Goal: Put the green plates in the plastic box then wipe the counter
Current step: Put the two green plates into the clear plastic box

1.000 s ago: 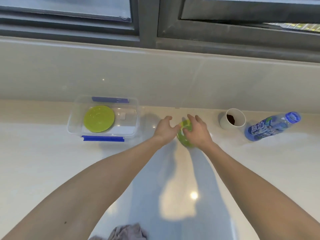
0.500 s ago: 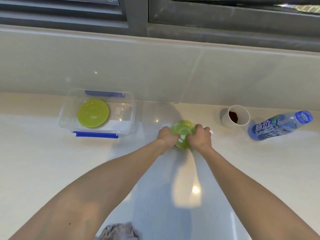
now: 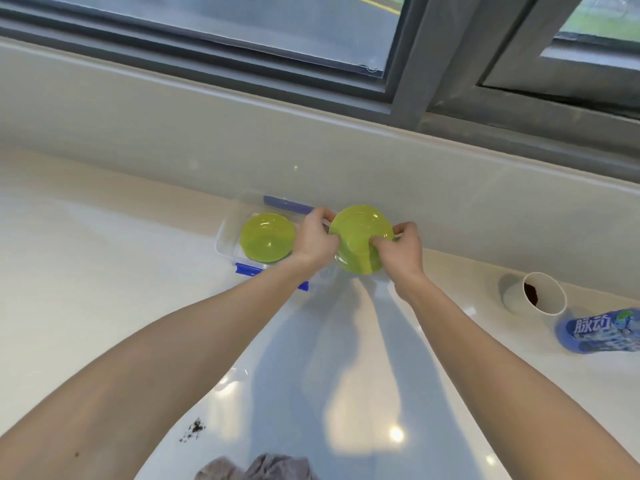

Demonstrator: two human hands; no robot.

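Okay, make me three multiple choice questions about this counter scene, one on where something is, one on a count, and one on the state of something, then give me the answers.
1. Where is the plate that lies flat?
A. Inside the plastic box
B. Beside the paper cup
C. On the grey cloth

2. How many green plates are visible?
A. One
B. Two
C. Four

3. How is the blue-labelled bottle positioned?
A. Standing upright
B. Lying on its side
C. Held in a hand

Answers: 1 A, one green plate rests inside the plastic box. 2 B, that one plus the held plate gripped by the left hand and right hand. 3 B, the bottle lies on the counter near the paper cup.
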